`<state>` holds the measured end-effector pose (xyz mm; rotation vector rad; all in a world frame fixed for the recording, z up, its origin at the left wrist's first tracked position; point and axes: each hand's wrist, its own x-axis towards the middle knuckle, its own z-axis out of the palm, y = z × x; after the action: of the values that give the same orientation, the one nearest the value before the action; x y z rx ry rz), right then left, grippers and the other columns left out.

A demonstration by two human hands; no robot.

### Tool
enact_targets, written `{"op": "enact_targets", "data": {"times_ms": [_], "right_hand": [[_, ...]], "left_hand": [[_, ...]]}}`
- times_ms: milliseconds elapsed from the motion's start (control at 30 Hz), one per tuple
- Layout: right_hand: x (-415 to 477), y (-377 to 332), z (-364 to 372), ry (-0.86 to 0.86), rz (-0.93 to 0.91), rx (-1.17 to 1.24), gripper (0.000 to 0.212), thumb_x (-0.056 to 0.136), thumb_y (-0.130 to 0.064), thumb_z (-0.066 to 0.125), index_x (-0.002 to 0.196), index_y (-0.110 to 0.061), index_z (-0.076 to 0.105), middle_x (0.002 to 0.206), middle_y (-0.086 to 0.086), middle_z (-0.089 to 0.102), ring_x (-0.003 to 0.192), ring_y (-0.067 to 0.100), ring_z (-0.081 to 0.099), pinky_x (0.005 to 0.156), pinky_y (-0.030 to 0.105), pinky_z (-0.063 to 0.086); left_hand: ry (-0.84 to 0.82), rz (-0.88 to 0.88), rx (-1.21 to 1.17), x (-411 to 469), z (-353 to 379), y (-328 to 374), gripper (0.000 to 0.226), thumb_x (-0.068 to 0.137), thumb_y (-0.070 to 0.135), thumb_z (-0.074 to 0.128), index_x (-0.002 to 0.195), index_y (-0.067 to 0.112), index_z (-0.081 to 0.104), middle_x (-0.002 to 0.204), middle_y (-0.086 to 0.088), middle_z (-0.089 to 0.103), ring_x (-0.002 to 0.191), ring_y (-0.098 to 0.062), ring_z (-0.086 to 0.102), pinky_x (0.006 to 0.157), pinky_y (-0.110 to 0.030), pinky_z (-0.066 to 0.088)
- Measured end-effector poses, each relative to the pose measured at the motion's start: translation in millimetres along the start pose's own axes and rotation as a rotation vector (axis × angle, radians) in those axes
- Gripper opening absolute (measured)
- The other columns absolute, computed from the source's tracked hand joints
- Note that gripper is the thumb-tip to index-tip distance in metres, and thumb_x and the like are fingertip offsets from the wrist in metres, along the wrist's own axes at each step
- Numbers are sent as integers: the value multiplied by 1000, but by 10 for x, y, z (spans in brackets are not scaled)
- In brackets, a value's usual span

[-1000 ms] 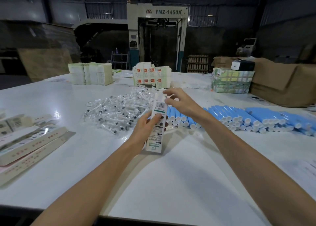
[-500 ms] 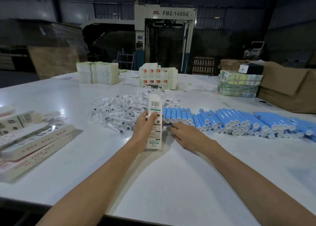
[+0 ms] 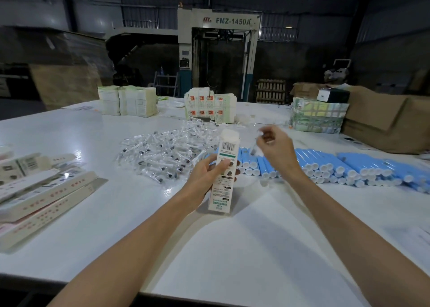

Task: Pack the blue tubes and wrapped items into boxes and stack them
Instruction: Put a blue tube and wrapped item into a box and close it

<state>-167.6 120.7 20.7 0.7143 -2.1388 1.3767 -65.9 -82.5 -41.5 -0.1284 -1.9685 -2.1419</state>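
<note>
At the far left, some long cartons (image 3: pixel 46 190) lie flat on the white surface (image 3: pixel 232 248), one partly over another. To the right of them, toward the middle, is the pile of wrapped items (image 3: pixel 162 153), small clear packets with dark tips, lying loose.

Just beside this pile, the left hand (image 3: pixel 207 174) grips one box (image 3: pixel 224 185) around its middle, the thumb across the printed face. The box stands almost upright, its lower end close to the surface and its top end open.

To the right and a little higher, the right hand (image 3: pixel 274 146) has its fingers curled and pinches what looks like one wrapped item (image 3: pixel 254 147). This part is blurred, so I am not fully sure. The item is near the open mouth of the box but not yet inside. Further right, the blue tubes (image 3: pixel 349 165) lie in a long row with their white caps toward the person.

In my judgement, the step in hand is to put the wrapped item into the box. To do it well, the left hand should hold the box steady and tilt the mouth a little toward the right hand, without squeezing the walls, so the opening is wide. The right hand should bring one end of the item first, aim at the middle of the mouth, and release only when the item is well inside. Whether a tube is already in the box cannot be seen.
</note>
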Motion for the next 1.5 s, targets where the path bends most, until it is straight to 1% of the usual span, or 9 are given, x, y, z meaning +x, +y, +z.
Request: {"op": "enact_targets", "data": {"times_ms": [133, 400, 600, 800, 1033, 1233, 1333, 1433, 1500], "right_hand": [[174, -468, -91, 98, 56, 409, 25, 97, -4, 64, 117, -18, 60, 88, 6, 77, 77, 11, 70, 75, 25, 60], [158, -698, 50, 25, -31, 242, 16, 96, -3, 66, 110, -10, 67, 89, 9, 73, 80, 20, 73, 77, 37, 64], [239, -814, -56, 250, -120, 375, 15, 98, -7, 65, 111, -13, 66, 94, 3, 69, 84, 18, 70, 77, 32, 62], [251, -789, -24, 30, -144, 169, 13, 99, -8, 66, 112, -11, 66, 95, 8, 71, 88, 22, 70, 78, 40, 63], [46, -560, 79, -274, -84, 1, 13, 94, -14, 70, 106, -20, 69, 101, 1, 75, 94, 12, 68, 80, 28, 57], [-34, -508, -7, -332, -134, -89, 11, 101, -19, 64, 107, -19, 73, 106, -7, 71, 98, 4, 60, 84, 23, 50], [-174, -458, 62, -331, -157, -134, 20, 108, -20, 55, 108, -9, 72, 117, 1, 57, 116, 15, 48, 91, 13, 44], [-279, -410, 110, -324, -151, -127, 20, 107, -20, 59, 114, -5, 70, 126, 3, 50, 125, 17, 42, 107, 26, 42], [-343, -384, 105, -302, -151, -43, 20, 104, -17, 63, 122, -11, 69, 131, 0, 48, 128, 12, 44, 109, 23, 40]], "left_hand": [[-64, 7, 9, -19, 69, 6, 44, 102, 33, 71, 141, 16, 62, 124, -9, 80, 115, -32, 77, 107, -59, 56], [-74, 5, -3, 14, 58, -37, 41, 104, 31, 72, 141, 16, 64, 123, -14, 79, 116, -37, 76, 108, -62, 54], [-84, 18, -20, 14, 51, -42, 43, 101, 34, 75, 140, 19, 66, 125, -12, 79, 118, -37, 75, 108, -63, 55], [-101, 32, -14, 3, 57, -35, 46, 99, 39, 78, 139, 20, 67, 126, -12, 78, 118, -37, 75, 109, -64, 54], [-97, 43, 13, -5, 60, -23, 48, 97, 44, 77, 139, 23, 66, 125, -10, 79, 117, -36, 75, 110, -65, 52], [-104, 49, 14, -7, 89, -25, 43, 101, 40, 74, 140, 22, 65, 125, -11, 79, 117, -37, 75, 111, -65, 51], [-106, 55, 16, -9, 90, -29, 42, 103, 38, 73, 141, 21, 64, 125, -12, 79, 117, -38, 75, 110, -66, 51], [-105, 57, 10, -18, 89, -26, 41, 105, 36, 72, 142, 22, 64, 124, -13, 79, 116, -38, 75, 110, -64, 53], [-102, 53, -10, -23, 90, -22, 39, 105, 35, 71, 141, 22, 65, 125, -15, 78, 117, -38, 75, 109, -62, 54]]}}
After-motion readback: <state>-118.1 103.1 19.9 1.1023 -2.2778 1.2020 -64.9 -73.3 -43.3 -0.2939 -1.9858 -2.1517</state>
